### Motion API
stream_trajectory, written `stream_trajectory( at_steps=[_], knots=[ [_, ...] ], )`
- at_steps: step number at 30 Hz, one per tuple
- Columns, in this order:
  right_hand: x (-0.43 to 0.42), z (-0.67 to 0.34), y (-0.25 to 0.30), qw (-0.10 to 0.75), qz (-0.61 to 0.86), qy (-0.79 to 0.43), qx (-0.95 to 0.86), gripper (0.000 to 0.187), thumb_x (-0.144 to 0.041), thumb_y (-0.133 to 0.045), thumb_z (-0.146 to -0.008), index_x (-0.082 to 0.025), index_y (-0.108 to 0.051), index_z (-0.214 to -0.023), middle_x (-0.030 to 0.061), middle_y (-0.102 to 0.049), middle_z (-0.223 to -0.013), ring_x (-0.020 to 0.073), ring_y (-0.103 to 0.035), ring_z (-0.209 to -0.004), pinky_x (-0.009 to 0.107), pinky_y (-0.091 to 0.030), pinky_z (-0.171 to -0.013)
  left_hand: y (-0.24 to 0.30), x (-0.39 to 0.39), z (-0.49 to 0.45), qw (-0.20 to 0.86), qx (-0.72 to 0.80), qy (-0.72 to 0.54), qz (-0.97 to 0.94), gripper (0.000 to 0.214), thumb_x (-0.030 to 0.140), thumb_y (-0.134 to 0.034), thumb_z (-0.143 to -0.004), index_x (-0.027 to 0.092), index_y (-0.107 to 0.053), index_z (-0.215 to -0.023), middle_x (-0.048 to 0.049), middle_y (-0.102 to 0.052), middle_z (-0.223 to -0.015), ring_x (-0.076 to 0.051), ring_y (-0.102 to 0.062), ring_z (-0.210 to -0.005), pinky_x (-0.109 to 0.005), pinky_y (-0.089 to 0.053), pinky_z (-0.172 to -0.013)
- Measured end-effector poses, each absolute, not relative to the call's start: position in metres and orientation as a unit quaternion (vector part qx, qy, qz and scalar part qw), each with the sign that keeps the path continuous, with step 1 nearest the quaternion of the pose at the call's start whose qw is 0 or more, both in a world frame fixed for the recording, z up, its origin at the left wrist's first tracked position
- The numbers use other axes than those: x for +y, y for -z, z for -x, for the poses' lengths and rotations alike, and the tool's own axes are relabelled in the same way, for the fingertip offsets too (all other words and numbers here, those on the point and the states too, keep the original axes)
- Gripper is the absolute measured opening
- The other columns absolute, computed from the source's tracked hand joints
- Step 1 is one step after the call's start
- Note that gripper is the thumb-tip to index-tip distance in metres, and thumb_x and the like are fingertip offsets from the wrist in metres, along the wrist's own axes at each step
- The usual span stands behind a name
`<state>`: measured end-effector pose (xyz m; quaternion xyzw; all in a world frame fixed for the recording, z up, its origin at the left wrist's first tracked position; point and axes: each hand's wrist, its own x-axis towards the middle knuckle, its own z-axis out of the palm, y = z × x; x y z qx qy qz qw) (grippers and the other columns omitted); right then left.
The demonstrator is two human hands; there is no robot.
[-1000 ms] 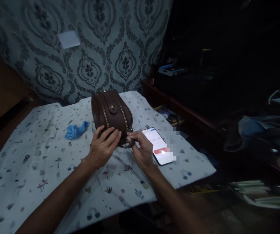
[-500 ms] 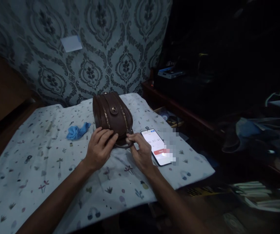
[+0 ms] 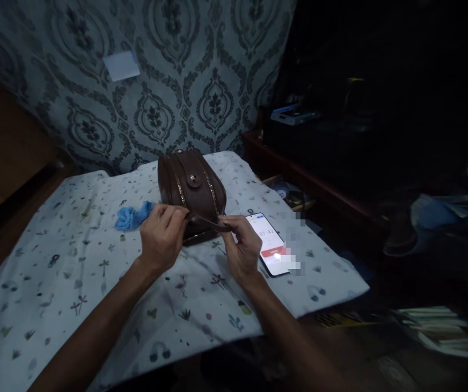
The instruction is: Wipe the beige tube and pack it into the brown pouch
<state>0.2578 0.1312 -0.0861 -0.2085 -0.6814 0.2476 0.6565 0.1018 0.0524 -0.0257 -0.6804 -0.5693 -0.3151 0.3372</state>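
Observation:
A brown bag [image 3: 191, 196] with two gold-coloured zips and a snap tab lies on the patterned white cloth [image 3: 128, 326]. Its thin strap [image 3: 205, 220] stretches between my two hands at the near end. My left hand [image 3: 162, 234] pinches the strap's left part. The right part of the strap is held by my right hand [image 3: 240, 242], thumb against fingers. To the left, close to my left hand, lies a crumpled blue cloth [image 3: 131, 216]. A phone [image 3: 269, 239] with a lit timer screen rests just right of my right hand.
Behind the table stands a wall with damask-patterned wallpaper [image 3: 156, 114] and a white card on it. Wooden furniture [image 3: 9, 141] is at the left. On the right, a dark shelf and an open drawer [image 3: 295, 201] with small items border the table.
Both hands have lifted the strap, which lay low against the bag's near end; it is now raised and taut between them. The view has shifted slightly.

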Motion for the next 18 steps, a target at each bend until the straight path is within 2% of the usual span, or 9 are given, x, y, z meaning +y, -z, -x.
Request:
stream_trajectory(
  at_steps=[7, 13, 18],
  knots=[
    [0.130, -0.268, 0.088, 0.592, 0.193, -0.207, -0.755, 0.020, -0.007, -0.054, -0.093, -0.025, -0.062, -0.095, 0.0041, -0.072, -0.094, 0.0196, -0.070, -0.089, 0.034, -0.058, -0.078, 0.036, 0.041, -0.104, 0.304, -0.535, 0.338, 0.712, 0.015, 0.011, -0.058, -0.093, 0.019, -0.066, -0.103, -0.0064, -0.072, -0.093, -0.021, -0.062, -0.094, -0.037, -0.054, -0.084],
    [0.124, -0.266, 0.095, 0.530, 0.197, -0.198, -0.801, 0.026, -0.004, -0.047, -0.091, -0.024, -0.063, -0.098, 0.0055, -0.067, -0.092, 0.0215, -0.067, -0.090, 0.034, -0.056, -0.080, 0.051, 0.036, -0.099, 0.351, -0.498, 0.282, 0.741, 0.020, 0.010, -0.056, -0.093, 0.021, -0.067, -0.105, -0.0049, -0.075, -0.091, -0.021, -0.066, -0.095, -0.045, -0.050, -0.097],
    [0.121, -0.264, 0.097, 0.500, 0.213, -0.210, -0.813, 0.023, -0.008, -0.045, -0.094, -0.023, -0.062, -0.094, 0.0060, -0.063, -0.089, 0.0214, -0.063, -0.088, 0.034, -0.056, -0.083, 0.056, 0.035, -0.090, 0.370, -0.474, 0.252, 0.758, 0.021, 0.009, -0.058, -0.092, 0.020, -0.067, -0.108, -0.0060, -0.076, -0.094, -0.021, -0.068, -0.096, -0.044, -0.048, -0.097]
  ],
)
